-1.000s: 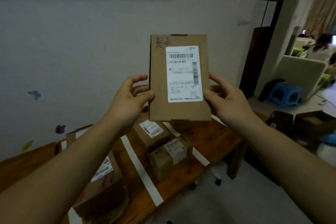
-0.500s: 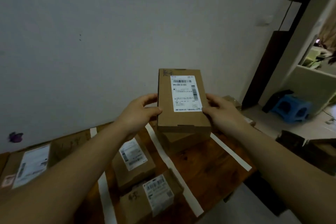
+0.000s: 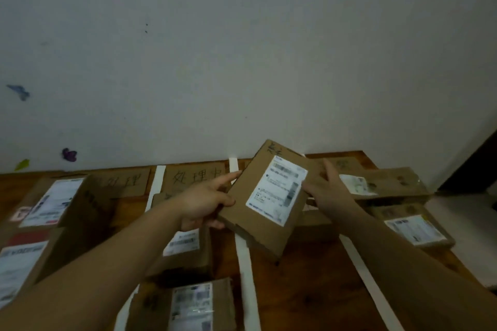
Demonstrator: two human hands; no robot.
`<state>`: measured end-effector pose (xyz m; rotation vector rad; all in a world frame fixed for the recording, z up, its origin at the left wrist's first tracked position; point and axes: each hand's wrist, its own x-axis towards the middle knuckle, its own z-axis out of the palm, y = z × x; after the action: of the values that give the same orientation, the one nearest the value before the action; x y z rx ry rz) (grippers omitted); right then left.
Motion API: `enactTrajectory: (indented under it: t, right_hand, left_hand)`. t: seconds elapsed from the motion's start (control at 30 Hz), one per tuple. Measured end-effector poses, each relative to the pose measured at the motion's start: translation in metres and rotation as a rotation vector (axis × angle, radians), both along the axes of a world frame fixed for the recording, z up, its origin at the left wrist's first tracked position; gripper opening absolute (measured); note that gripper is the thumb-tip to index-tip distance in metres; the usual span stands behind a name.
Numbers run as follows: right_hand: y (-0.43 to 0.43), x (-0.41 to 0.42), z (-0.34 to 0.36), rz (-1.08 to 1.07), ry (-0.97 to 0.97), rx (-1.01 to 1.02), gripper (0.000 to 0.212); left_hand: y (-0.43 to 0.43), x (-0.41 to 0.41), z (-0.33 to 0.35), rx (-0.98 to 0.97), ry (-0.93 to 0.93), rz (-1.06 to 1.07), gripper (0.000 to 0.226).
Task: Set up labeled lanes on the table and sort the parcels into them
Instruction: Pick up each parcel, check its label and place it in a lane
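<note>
left hand (image 3: 204, 203) fingers gripping tilted parcel (image 3: 266, 196), right hand (image 3: 330, 192) fingers straight beside it

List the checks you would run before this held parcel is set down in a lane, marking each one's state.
1. Left hand grips the parcel: ok.
2. Right hand touches its right edge with straight fingers: ok.
3. Parcel level: not ok, tilted.
4. Parcel within one lane: not ok, over a tape strip.
5. Shipping label readable: cannot tell, blurred.
6. Bare table right of strip: ok.
</note>
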<state>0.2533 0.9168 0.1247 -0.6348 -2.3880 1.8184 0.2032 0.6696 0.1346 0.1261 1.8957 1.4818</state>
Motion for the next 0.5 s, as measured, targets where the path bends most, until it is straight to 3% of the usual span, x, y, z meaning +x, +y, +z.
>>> enactTrajectory:
  t: [0.13,0.23,0.33,0.4,0.5]
  right_hand:
    - [0.042,-0.008,-0.020,0.053,-0.096,0.057,0.059]
    - [0.064,0.001,-0.043,0.081,-0.152,0.010,0.053]
    - [0.075,0.021,-0.067,0.116,-0.165,0.091,0.048]
    - [0.077,0.036,-0.081,0.114,-0.159,0.146,0.044]
    - [0.076,0.055,-0.098,-0.010,-0.129,0.123,0.045]
  left_hand:
    - [0.041,0.001,-0.017,-0.082,0.023,0.069,0.053]
    - [0.066,0.008,-0.042,-0.179,0.125,0.312,0.036]
    - [0.080,0.023,-0.072,-0.229,0.111,0.444,0.026]
    - [0.086,0.034,-0.083,-0.218,0.089,0.466,0.029]
    - [0.092,0.049,-0.091,-0.138,0.082,0.538,0.054]
